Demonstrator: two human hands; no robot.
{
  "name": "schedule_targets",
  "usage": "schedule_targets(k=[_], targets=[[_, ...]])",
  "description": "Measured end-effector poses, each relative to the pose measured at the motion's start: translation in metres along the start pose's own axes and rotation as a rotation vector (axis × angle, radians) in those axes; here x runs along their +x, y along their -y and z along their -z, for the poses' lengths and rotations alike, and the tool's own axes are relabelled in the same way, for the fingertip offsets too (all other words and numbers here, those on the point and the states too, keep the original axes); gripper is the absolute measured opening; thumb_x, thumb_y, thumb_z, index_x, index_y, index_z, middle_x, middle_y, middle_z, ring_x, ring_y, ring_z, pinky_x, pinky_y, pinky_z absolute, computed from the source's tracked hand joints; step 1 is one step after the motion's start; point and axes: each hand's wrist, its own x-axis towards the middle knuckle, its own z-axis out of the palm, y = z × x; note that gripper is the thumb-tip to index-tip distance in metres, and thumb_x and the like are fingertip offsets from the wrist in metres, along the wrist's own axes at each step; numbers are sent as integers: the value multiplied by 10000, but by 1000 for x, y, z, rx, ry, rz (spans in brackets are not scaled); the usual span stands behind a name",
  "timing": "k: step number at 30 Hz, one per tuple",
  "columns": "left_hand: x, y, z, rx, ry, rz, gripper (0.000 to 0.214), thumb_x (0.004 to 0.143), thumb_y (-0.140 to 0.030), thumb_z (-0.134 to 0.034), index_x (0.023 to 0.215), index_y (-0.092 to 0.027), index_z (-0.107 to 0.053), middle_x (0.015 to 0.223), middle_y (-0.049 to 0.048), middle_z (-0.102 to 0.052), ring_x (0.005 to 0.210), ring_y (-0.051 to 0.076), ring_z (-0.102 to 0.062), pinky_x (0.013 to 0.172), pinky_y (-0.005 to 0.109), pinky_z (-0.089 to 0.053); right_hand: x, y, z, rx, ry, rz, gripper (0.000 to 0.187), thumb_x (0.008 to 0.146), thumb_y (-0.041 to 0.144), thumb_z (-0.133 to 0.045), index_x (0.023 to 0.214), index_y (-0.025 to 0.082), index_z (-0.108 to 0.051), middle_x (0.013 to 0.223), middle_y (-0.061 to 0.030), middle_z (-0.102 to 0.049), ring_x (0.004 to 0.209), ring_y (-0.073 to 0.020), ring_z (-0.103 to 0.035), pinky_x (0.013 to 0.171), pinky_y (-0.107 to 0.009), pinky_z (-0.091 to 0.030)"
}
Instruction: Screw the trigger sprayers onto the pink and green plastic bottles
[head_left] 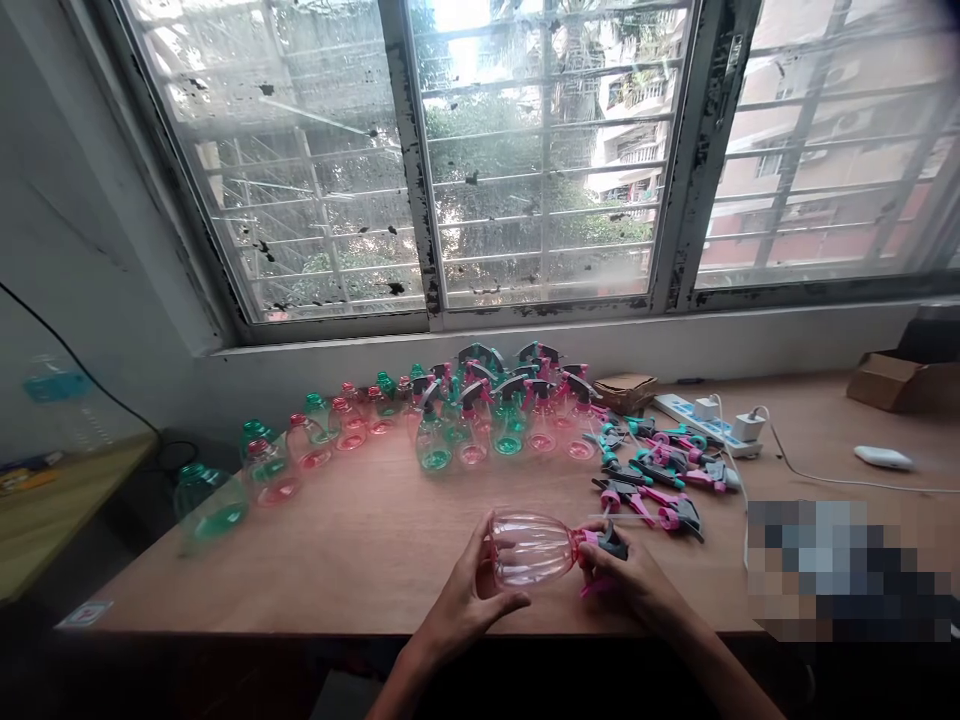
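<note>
A clear pink spray bottle [531, 548] lies on its side in the air over the table's front part, its base to the left. My left hand [474, 592] is closed round the base end. At the neck, my right hand [626, 572] grips the pink and black spray head [604, 540], which sits at the bottle's mouth; whether it is screwed tight I cannot tell. Beyond my right hand lies a heap of loose spray heads [660, 460], pink, teal and black. Behind the bottle stand several pink and green bottles with spray heads [508, 425].
Several bottles without spray heads [274, 475] stand in a slanting row at the left. A power strip [705, 425] with plugged-in chargers, a white mouse-like object [883, 458] and a cardboard box [900, 378] are at the right. The table's front edge [300, 633] runs close by.
</note>
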Motion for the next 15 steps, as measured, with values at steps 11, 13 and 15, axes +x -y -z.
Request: schedule_targets(k=[11,13,15], targets=[[1,2,0,33,-6,-42,1101,745,-341,-836,1572,-284,-113,1555,145,-386,1400,333,-430,1193,505,-300,0,2,1,-12,24,-2,444,702,513,-842,905,184,-623,651,8,-678,550,-179,-616,551,-292,-485],[2,4,1,25,-3,-16,1038,764,-350,-821,1565,-264,-167,1487,157,-463,1376,337,-461,1156,501,-365,0,1,1,-9,23,1,437,704,507,-843,910,188,-627,647,11,-679,546,-176,-613,546,-287,-484],[2,6,2,61,-10,-20,1021,763,-334,-824,1558,-292,-185,1459,145,-487,1346,330,-491,1132,500,-395,0,1,1,4,18,1,429,709,509,-839,910,191,-632,630,15,-676,537,-174,-608,543,-287,-491]])
